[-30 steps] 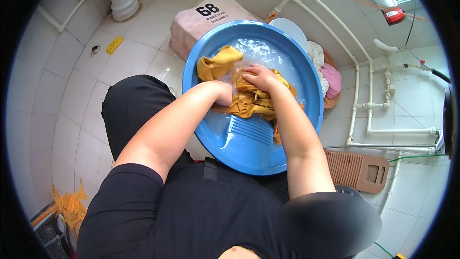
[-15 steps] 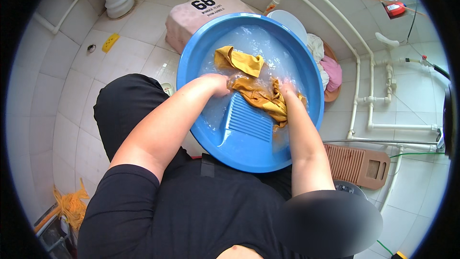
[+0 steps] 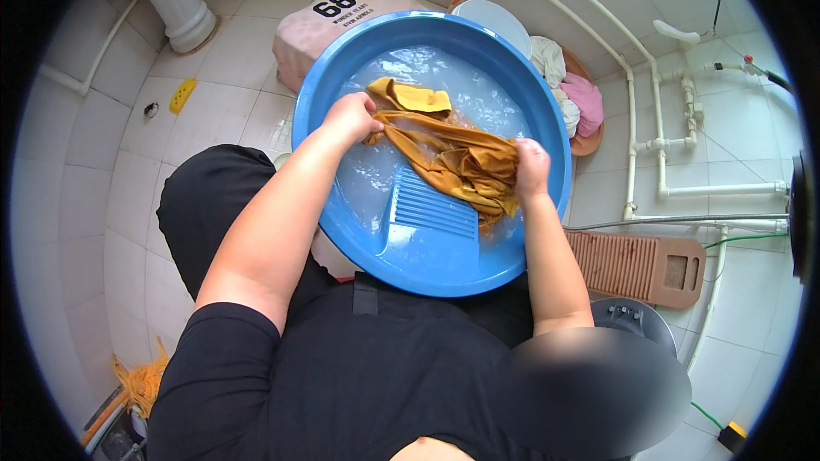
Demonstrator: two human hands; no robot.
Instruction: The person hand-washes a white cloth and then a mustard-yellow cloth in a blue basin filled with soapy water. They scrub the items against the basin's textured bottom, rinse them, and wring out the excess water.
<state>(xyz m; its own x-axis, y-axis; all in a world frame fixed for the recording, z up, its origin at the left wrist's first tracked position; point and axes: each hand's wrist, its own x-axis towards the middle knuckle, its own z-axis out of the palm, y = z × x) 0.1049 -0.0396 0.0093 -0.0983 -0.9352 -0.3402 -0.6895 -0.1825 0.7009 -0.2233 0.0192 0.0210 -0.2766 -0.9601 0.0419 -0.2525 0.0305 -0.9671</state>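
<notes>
A wet mustard-yellow garment point(image 3: 453, 154) stretches between my two hands over a blue washtub point(image 3: 397, 277). My left hand point(image 3: 353, 118) is closed on its left end, and my right hand point(image 3: 531, 167) grips a bunched part at the right. The lower folds hang down to the cloudy water. A lighter yellow section point(image 3: 412, 97) lies beyond it; I cannot tell whether it belongs to the same garment. Moulded into the tub's near side is a ribbed washboard point(image 3: 434, 207), partly covered by the cloth.
Behind the tub stands something under a pink cover point(image 3: 329, 21). A basin of white and pink laundry point(image 3: 581, 107) is at the right, near white pipes point(image 3: 653, 145). A brown washboard point(image 3: 636, 266) lies right of the tub. A yellow brush-like object point(image 3: 182, 96) rests on the tiles.
Both hands have risen out of the water, lifting the garment and drawing it out wider between them. My left hand has moved left and up. The whole view has shifted slightly.
</notes>
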